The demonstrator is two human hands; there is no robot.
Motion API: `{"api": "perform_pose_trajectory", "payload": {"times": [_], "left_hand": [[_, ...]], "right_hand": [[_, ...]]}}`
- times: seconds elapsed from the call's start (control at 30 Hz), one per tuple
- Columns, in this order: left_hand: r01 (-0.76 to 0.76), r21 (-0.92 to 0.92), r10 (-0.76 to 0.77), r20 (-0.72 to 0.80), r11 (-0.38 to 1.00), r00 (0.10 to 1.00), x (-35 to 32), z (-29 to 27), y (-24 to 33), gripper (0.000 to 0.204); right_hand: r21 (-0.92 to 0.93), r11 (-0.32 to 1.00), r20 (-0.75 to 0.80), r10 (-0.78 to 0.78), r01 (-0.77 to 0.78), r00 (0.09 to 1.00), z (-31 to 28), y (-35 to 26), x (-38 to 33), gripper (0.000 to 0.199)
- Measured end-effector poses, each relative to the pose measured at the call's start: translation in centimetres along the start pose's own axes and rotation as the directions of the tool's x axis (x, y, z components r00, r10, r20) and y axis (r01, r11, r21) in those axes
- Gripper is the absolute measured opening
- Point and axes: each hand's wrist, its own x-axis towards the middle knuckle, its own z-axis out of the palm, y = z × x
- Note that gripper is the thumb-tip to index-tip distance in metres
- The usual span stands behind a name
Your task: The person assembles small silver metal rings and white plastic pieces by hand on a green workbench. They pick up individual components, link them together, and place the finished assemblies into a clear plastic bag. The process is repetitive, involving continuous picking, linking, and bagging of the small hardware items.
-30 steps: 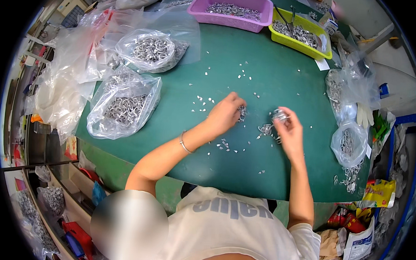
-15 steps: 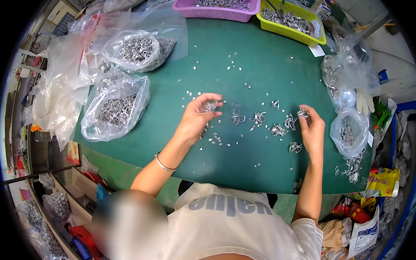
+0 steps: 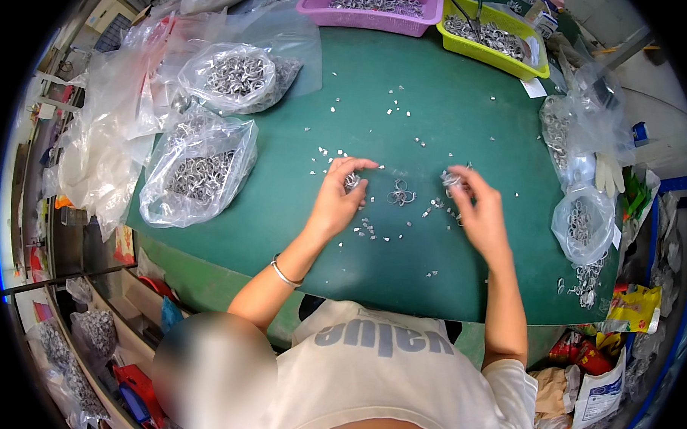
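My left hand (image 3: 333, 205) is curled round a few small silvery metal rings (image 3: 352, 182), its thumb and fingers bent toward the middle of the table. My right hand (image 3: 482, 221) grips more metal rings (image 3: 452, 179) at its fingertips, low over the tabletop. A small cluster of loose rings (image 3: 401, 193) lies on the green table (image 3: 402, 269) between the two hands. Tiny pale metal bits (image 3: 366, 229) are scattered about the left hand. Some rings under the right hand are partly hidden by its fingers.
Two clear bags of metal rings (image 3: 240, 146) sit at the left. A purple basket (image 3: 369, 20) and a yellow-green basket (image 3: 496, 56) filled with parts stand at the far edge. At the right are another bag (image 3: 561, 231) and a loose pile of rings (image 3: 588, 280).
My right hand has moved left with its rings, toward the middle. It now covers the spot where several ring clusters lay. My left hand stays near the same place, still holding rings.
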Motion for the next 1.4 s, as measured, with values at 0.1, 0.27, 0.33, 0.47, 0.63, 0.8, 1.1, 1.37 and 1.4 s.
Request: {"api": "perform_pose_trajectory", "payload": {"times": [0.1,0.27,0.33,0.47,0.63,0.8,1.1,1.37,1.4], "left_hand": [[-0.278,0.305,0.251,0.126,0.911,0.96,0.5,0.2,0.1,0.022],[0.051,0.29,-0.094,0.135,0.956,0.986,0.6,1.6,1.7,0.025],[-0.05,0.362,0.002,0.134,0.931,0.991,0.5,2.0,1.2,0.029],[-0.464,0.654,0.282,0.37,0.598,0.885,-0.4,2.8,0.6,0.04],[-0.461,0.651,0.357,0.297,0.603,0.886,-0.2,2.8,-0.5,0.033],[-0.14,0.252,0.107,0.143,0.957,0.984,0.3,2.1,0.6,0.03],[0.227,-0.36,-0.151,0.23,0.905,0.962,0.6,0.9,1.2,0.022],[0.228,-0.287,-0.166,0.224,0.93,0.96,0.3,2.6,1.0,0.019],[0.215,-0.268,-0.154,0.233,0.939,0.96,0.3,2.7,0.8,0.02]], "right_hand": [[-0.177,0.979,-0.006,0.097,-0.096,0.995,-1.5,1.4,0.3,0.019],[0.185,0.954,-0.06,0.25,-0.235,0.967,-3.9,3.8,-0.5,0.011],[0.29,0.9,-0.041,0.353,-0.327,0.935,-4.5,3.7,-1.1,0.009],[-0.048,0.966,-0.24,0.235,-0.253,0.942,-5.0,4.6,-1.1,0.008],[-0.419,0.864,-0.299,0.16,-0.28,0.941,-6.3,3.3,-1.7,0.01],[-0.511,0.853,-0.193,-0.231,0.104,0.954,-4.6,3.0,0.6,0.013],[0.366,0.917,-0.057,0.195,-0.161,0.979,-5.0,4.0,1.8,0.013],[0.802,0.536,0.047,0.386,-0.265,0.921,-8.2,4.8,-1.8,0.021],[0.671,0.689,0.008,0.363,-0.274,0.932,-7.9,5.4,-2.3,0.02]]}}
